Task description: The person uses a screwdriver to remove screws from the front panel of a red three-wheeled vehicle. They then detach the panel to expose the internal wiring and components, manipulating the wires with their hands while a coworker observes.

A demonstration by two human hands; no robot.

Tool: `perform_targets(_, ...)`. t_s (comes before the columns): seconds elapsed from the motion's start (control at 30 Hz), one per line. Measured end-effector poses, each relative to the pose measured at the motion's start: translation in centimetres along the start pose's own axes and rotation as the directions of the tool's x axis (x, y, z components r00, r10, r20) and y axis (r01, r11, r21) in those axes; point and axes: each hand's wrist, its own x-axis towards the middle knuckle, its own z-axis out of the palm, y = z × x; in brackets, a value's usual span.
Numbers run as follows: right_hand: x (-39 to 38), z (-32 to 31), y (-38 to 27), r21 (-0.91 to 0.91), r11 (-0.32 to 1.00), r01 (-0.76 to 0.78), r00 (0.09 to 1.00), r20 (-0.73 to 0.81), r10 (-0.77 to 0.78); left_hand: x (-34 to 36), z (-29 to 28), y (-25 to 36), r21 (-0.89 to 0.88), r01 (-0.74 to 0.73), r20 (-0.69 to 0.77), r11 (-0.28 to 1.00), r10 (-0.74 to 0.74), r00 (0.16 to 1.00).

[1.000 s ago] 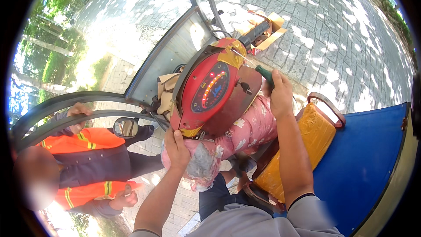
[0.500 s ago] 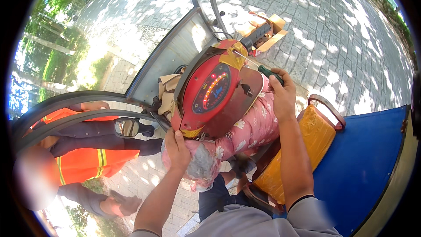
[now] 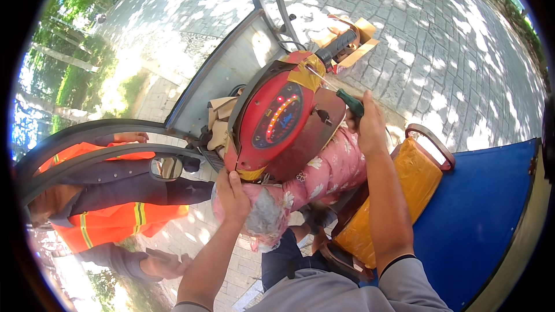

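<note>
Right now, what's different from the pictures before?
The right hand has shifted its grip on the green screwdriver; since the last picture the handle's end has tipped down toward the person's body. Since the first picture, the co-worker's upper hand has moved rightward. The left hand has stayed at the lower corner of the red dashboard.

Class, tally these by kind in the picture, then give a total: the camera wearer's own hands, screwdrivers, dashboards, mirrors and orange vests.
Wearer's left hand and right hand: 2
Green-handled screwdriver: 1
Red dashboard: 1
Mirror: 1
Orange vest: 1
Total: 6
</note>
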Motion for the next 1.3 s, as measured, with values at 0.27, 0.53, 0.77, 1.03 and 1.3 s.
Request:
perform_targets(0.27, -0.1, 1.1, 0.9, -0.052, 0.917, 0.397, 0.909, -0.115, -0.400, 0.4, 0.1, 1.6, 0.009, -0.054, 0.005, 0.998, 0.054, 0.999)
perform_targets(0.53, -0.4, 0.3, 0.3, -0.191, 0.917, 0.349, 0.931, -0.040, -0.363, 0.2, 0.0, 1.6, 0.019, -0.004, 0.002, 1.000, 0.004, 1.000)
perform_targets(0.77, 0.1, -0.1, 1.0, -0.092, 0.982, 0.166, 0.980, -0.096, -0.175, 0.1, -0.2, 1.1, 0.047, 0.012, 0.022, 0.999, -0.013, 1.000)
perform_targets(1.03, 1.0, 0.0, 2.4, -0.093, 0.886, 0.455, 0.881, -0.099, -0.463, 0.2, 0.0, 1.5, 0.054, -0.011, 0.021, 0.999, 0.010, 1.000)
perform_targets(1.3, 0.7, -0.8, 1.2, 0.030, 0.989, 0.146, 0.989, 0.008, -0.146, 0.4, -0.4, 1.7, 0.030, -0.056, 0.036, 0.998, 0.055, 0.998)
